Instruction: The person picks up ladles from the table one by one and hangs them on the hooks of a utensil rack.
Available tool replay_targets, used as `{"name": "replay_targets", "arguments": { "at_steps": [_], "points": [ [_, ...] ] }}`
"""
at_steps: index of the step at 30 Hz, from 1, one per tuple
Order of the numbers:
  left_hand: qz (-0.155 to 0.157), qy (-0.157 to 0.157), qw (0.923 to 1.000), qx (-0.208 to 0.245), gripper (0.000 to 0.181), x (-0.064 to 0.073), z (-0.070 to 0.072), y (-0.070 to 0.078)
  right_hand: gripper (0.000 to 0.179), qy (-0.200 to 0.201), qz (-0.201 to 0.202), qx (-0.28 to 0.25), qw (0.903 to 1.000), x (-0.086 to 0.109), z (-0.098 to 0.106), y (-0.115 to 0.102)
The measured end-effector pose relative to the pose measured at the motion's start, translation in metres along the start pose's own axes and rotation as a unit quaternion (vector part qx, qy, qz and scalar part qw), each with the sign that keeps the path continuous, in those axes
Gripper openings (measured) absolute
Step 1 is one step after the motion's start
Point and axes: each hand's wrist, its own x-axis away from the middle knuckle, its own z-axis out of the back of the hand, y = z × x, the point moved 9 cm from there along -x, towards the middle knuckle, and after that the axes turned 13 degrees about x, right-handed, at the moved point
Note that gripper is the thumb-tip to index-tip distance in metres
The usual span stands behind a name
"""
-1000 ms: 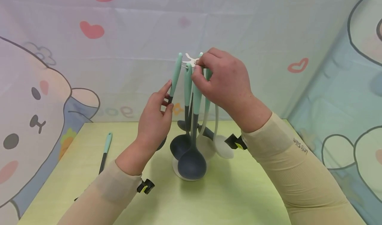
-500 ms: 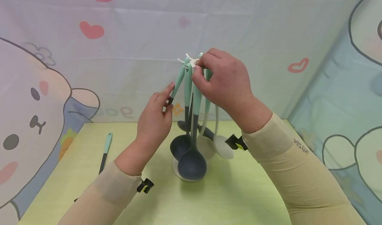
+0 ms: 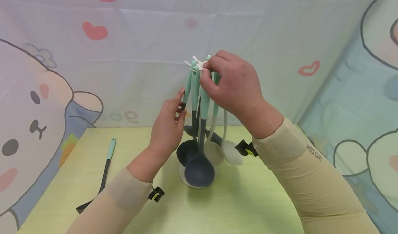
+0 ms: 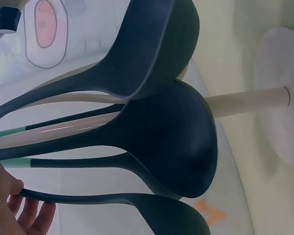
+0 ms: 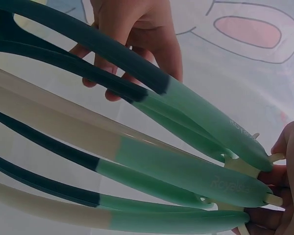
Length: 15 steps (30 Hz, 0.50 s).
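Note:
My left hand [image 3: 166, 123] pinches a dark cooking utensil with a mint handle [image 3: 187, 84] low on its grip. The handle's top meets a hook of a white utensil rack [image 3: 199, 64]. In the left wrist view its dark head [image 4: 179, 215] hangs apart from the rack's pole and is partly cut off. At the rack's top, my right hand [image 3: 236, 80] pinches the hooked crown between thumb and fingers. A dark ladle [image 3: 199, 172] hangs in front, beside another dark ladle [image 3: 185, 153]. Behind them hang pale utensils, one with a round white head [image 3: 232, 153].
Another dark utensil with a mint handle [image 3: 111, 149] lies on the pale green table [image 3: 255, 199] at the left, partly behind my left sleeve. The rack's round white base [image 4: 279, 132] stands on the table. A printed cloth [image 3: 155, 37] hangs behind.
The held utensil has come down and right, its handle top going from above the hooks onto a hook's level. My left hand shifts right with it; my right hand stays put.

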Motion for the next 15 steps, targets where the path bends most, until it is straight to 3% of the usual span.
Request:
{"name": "replay_targets", "arguments": {
  "at_steps": [7, 15],
  "points": [
    [0.016, -0.010, 0.9993, 0.031, 0.067, -0.001, -0.007, -0.011, 0.024, -0.007, -0.017, 0.006, 0.9998, 0.001, -0.002, 0.004],
    [0.073, -0.022, 0.9945, 0.073, 0.065, 0.005, -0.017, -0.032, 0.025, -0.011, -0.033, 0.022, 0.9992, 0.001, -0.006, 0.005]
  ]
}}
